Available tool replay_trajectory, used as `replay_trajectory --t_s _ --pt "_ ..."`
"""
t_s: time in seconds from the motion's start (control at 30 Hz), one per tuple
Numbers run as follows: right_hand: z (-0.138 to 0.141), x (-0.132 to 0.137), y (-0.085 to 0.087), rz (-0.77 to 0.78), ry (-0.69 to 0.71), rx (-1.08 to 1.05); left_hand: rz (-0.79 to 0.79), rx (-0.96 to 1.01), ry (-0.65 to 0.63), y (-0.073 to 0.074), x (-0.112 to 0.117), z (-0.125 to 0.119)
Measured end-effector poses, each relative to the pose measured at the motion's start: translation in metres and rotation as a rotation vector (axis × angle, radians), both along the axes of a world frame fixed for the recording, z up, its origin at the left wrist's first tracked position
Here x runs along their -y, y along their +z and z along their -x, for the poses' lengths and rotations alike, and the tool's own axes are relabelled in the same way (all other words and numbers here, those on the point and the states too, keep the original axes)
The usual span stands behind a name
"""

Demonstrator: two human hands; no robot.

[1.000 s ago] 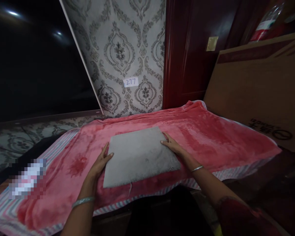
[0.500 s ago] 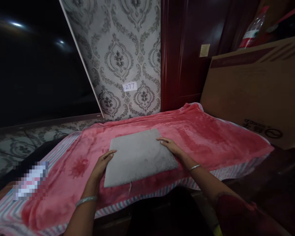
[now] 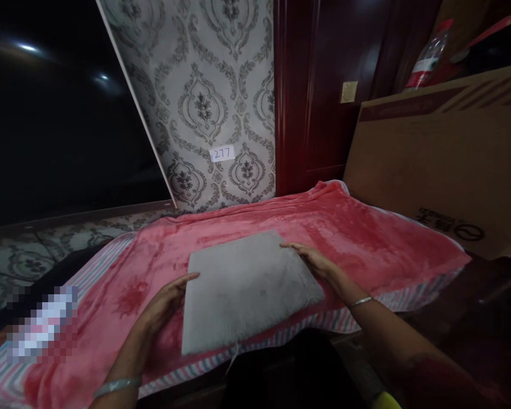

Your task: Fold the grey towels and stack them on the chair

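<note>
A flat grey rectangular plush piece (image 3: 247, 295), like a cushion cover or small mat, is over the pink blanket (image 3: 132, 295). My left hand (image 3: 168, 301) grips its left edge, thumb side up, with the fingers partly hidden. At the opposite edge, my right hand (image 3: 313, 258) holds the upper right side, the fingertips lying over the top. The near right border looks fuzzy and frayed, and a pale loose thread (image 3: 233, 357) hangs from the bottom edge. Both wrists carry bangles.
Behind the blanket is a patterned wall with a paper label (image 3: 222, 153) reading 277. A large dark screen (image 3: 68, 113) stands on the left. On the right, a big cardboard box (image 3: 430, 159) leans near a bottle (image 3: 428, 59). A pixelated patch covers something at lower left.
The grey plush piece has come nearer to me and looks larger, its near edge now over the blanket's striped border. Both hands have moved along with it, slightly farther apart.
</note>
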State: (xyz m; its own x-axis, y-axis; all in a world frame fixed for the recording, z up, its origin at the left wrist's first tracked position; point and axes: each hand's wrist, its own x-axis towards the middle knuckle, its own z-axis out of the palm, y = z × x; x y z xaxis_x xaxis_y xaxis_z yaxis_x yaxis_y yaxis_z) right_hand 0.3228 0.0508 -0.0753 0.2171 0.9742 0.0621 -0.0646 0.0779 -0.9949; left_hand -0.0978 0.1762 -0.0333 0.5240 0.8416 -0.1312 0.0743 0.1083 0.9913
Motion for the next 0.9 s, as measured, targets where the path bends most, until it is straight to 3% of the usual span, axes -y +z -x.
replay_trajectory --t_s 0.07,0.2,0.33,0.47,0.6,0.73,0.83,0.9 --pt "-0.001 0.011 -0.008 0.004 0.044 0.008 -0.067 -0.07 -0.035 -0.007 0.007 0.004" --pt "0.0 0.021 -0.016 -0.008 0.089 0.003 -0.455 -0.244 -0.019 -0.027 0.004 0.009" --pt "0.005 0.021 -0.019 -0.055 0.058 0.092 -0.83 -0.414 -0.041 -0.047 -0.009 0.016" --pt "0.009 0.021 -0.025 -0.142 -0.028 0.266 -1.063 -0.575 -0.074 -0.053 -0.014 0.02" --pt "0.011 0.021 -0.032 -0.234 -0.142 0.41 -1.185 -0.665 -0.033 -0.05 -0.01 0.018" --pt "0.01 0.011 -0.029 -0.294 -0.246 0.514 -1.256 -0.582 0.045 -0.04 -0.009 0.011" --pt "0.01 -0.003 -0.011 -0.333 -0.305 0.553 -1.186 -0.43 0.099 -0.019 -0.009 0.001" --pt "0.011 -0.012 0.008 -0.304 -0.301 0.556 -1.024 -0.291 0.134 0.002 -0.01 -0.008"
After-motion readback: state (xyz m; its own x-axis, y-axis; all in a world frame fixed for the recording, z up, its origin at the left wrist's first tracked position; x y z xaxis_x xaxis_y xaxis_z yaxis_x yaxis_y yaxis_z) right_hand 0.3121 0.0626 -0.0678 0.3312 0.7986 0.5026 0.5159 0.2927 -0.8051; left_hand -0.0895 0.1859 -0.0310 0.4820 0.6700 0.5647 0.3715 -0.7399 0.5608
